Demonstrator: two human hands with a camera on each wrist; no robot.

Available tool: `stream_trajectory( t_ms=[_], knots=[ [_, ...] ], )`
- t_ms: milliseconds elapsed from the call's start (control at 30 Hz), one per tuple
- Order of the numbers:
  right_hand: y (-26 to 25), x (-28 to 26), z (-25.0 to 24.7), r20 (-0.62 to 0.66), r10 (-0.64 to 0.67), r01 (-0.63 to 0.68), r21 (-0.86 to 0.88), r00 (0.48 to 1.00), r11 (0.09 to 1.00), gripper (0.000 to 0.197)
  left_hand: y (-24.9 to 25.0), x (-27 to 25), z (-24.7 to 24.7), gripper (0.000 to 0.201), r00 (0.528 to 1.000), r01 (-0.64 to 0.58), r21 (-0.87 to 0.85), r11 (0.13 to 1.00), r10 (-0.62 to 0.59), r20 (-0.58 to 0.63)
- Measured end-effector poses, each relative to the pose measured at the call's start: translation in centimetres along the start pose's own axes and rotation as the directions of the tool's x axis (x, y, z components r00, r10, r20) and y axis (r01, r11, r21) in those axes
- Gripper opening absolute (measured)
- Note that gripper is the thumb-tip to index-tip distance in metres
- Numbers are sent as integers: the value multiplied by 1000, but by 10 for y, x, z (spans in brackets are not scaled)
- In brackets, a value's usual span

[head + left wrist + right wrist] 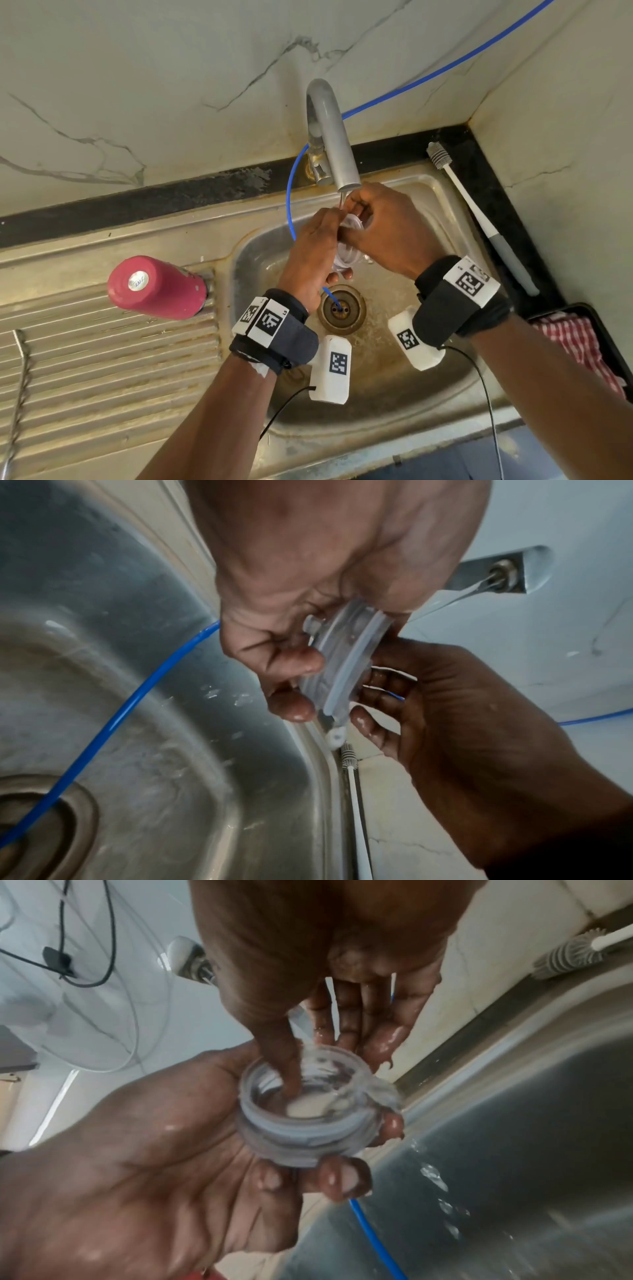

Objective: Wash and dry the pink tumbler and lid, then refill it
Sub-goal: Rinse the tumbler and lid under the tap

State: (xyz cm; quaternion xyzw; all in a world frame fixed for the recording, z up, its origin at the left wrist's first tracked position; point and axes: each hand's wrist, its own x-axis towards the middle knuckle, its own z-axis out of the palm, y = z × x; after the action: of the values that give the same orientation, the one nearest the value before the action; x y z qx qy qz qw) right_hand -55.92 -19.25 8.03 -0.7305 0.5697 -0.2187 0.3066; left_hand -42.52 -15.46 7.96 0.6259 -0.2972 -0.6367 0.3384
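The pink tumbler (156,287) stands upside down on the ribbed drainboard, left of the basin. Both hands are over the basin, just below the tap spout (342,161), with a thin stream of water running. My left hand (313,250) grips the clear lid (346,240) from below, fingers curled round its threaded rim (301,1139). My right hand (383,226) holds the same lid (346,664) from the other side. Its thumb (284,1069) is pushed inside the lid's cup and its wet fingers lie behind it. The lid is mostly hidden in the head view.
A thin blue tube (290,198) runs from the wall past the tap down into the drain (340,310). A white-handled bottle brush (479,219) lies on the sink rim at right. A red checked cloth (582,346) sits in a black tray at far right.
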Motion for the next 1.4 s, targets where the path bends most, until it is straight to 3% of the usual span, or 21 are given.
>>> stream_trajectory(
  t_ms=[67,200,367,500,567,767,833,1000,1067,1167,1400],
  knots=[
    [0,-6,5,36,-16,19,-82,999,996,48,-1,2,0,27,1000,5,-38,999,-6,-21],
    [5,-11,8,96,10,-8,-24,995,1000,62,-3,3,-3,32,999,9,-106,994,-15,-51],
    [9,0,-6,195,25,-30,21,980,999,57,-7,4,-5,48,1000,3,-129,992,-5,-17],
    [11,7,-10,85,57,-68,133,995,989,26,-1,2,-6,46,1000,6,-107,994,-4,19],
    [7,7,-8,8,70,-70,141,998,988,19,1,1,-4,39,1000,-9,-75,997,10,20],
    [0,-10,6,39,75,-75,19,996,997,47,-3,1,-2,28,998,-66,-70,995,66,-2],
    [2,-18,3,16,88,-88,50,996,995,50,-3,2,-3,31,998,-69,-88,994,68,-15],
    [-12,-41,12,-19,135,-126,261,991,957,10,-4,1,1,53,998,-59,-135,989,57,-21],
    [-17,-46,19,-73,117,-92,285,990,954,5,-5,1,5,54,997,-70,-145,987,65,-40],
    [-17,-43,23,-172,101,-50,275,980,960,9,-6,2,7,46,993,-109,-135,985,101,-66],
    [-16,-25,17,-243,107,-37,277,964,960,41,-4,0,5,30,976,-218,-82,972,217,-31]
  ],
)
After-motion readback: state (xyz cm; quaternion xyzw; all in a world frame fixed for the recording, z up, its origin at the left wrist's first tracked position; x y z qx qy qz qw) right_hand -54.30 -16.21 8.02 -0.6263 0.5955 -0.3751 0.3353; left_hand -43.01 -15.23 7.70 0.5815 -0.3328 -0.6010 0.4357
